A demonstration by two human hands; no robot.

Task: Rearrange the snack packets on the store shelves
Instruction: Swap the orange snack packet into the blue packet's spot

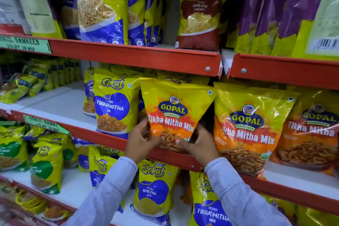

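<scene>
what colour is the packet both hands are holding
Yellow on top, orange-red below, with a blue Gopal logo; head view shows it.

Store shelving, red-edged middle shelf (128, 141). Left hand (140, 141) and right hand (199, 147) gripping lower corners of Gopal Tikha Mitha Mix packet (174, 112), upright, bottom pinched narrow between thumbs and fingers. Striped shirt sleeves (110, 189) on both arms. Gokul Tikhamitha Mix packet (113, 104) just beside on left, touching. Second Gopal packet (251, 126) just beside on right, third further right, partly cut off. Upper shelf: Nylon Gathiya packet (99, 5), Nylon Chevda packet (201, 11). Lower shelf: Nylon Sev packet (154, 189). Green label strip (23, 44) at far left.
</scene>
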